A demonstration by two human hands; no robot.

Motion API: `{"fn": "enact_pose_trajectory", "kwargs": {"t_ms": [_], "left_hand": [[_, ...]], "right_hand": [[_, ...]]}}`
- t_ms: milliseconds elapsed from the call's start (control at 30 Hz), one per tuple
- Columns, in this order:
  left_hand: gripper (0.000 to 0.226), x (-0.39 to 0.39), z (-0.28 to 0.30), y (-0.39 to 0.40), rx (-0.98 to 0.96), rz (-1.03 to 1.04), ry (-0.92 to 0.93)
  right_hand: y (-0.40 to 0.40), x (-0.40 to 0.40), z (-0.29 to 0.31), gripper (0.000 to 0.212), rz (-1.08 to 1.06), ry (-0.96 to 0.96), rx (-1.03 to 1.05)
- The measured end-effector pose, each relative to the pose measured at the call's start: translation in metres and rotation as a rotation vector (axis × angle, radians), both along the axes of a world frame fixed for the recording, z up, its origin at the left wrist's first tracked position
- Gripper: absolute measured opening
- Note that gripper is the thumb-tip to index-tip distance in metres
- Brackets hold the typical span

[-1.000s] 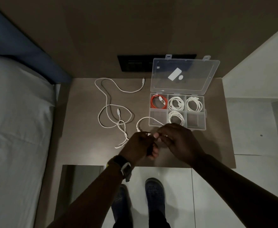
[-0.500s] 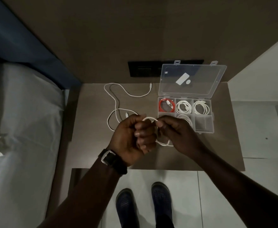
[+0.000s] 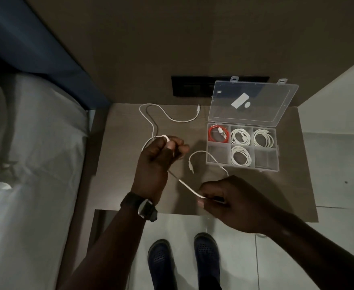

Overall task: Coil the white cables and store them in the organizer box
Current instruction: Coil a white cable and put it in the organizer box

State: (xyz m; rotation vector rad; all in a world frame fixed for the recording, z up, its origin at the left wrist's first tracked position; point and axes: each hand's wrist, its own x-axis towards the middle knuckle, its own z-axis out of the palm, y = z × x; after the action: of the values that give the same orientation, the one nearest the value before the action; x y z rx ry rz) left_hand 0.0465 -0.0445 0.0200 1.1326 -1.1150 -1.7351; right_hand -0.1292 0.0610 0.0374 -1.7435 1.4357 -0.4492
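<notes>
- Head cam, looking straight down at a small brown wooden bedside table (image 3: 117,155), so this is the only angle we get.
- Left hand (image 3: 157,162) is curled into a loose fist over the left-middle of the table, fingers closed around a thin white charging cable (image 3: 185,186), with a bit of it looping out over the top of the knuckles.
- Right hand (image 3: 232,200) sits nearer the front edge, thumb and fingers pinched shut on the same cable, which runs in a fairly straight line between the two hands.
- Past the right hand the cable arcs up along the box's front-left corner and curls back down to a free plug end lying on the table between the hands and the box.
- A second loose white cable (image 3: 167,116) snakes across the back-left of the table, with its plug end near the box lid; its other end runs toward the left hand, and I can't tell where it finishes.
- The clear plastic six-compartment organizer box (image 3: 276,160) sits on the right side of the table, with its hinged clear lid (image 3: 253,101) standing open at the back.
- Back row: a coiled red cable (image 3: 218,135) on the left, then coiled white cables in the middle (image 3: 240,136) and right (image 3: 263,138) slots.
- Front row: one more white coil (image 3: 241,156) in the middle slot.
- Black wristwatch (image 3: 139,206) on the left wrist, dark blue perforated clogs (image 3: 161,260) on the tiled floor below, and a white-sheeted bed (image 3: 25,164) along the left.
</notes>
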Motion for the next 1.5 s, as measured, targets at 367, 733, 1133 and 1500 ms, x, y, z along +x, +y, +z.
{"fn": "enact_pose_trajectory", "kwargs": {"t_ms": [367,733,1133,1500], "left_hand": [[0.023,-0.015,0.023,0.045,0.544,-0.355,0.207],[0.026,0.002,0.02,-0.009,0.397,0.193,0.628],[0.025,0.013,-0.033,0.015,-0.243,-0.319,-0.669],[0.032,-0.028,0.026,0.037,0.677,-0.462,0.658]], "right_hand": [[-0.04,-0.022,0.001,0.026,-0.263,0.133,-0.316],[0.014,0.029,-0.023,0.018,-0.32,-0.468,0.3],[-0.03,-0.069,0.025,0.006,-0.553,0.106,-0.292],[-0.058,-0.082,-0.034,0.019,-0.729,0.301,-0.293]]}}
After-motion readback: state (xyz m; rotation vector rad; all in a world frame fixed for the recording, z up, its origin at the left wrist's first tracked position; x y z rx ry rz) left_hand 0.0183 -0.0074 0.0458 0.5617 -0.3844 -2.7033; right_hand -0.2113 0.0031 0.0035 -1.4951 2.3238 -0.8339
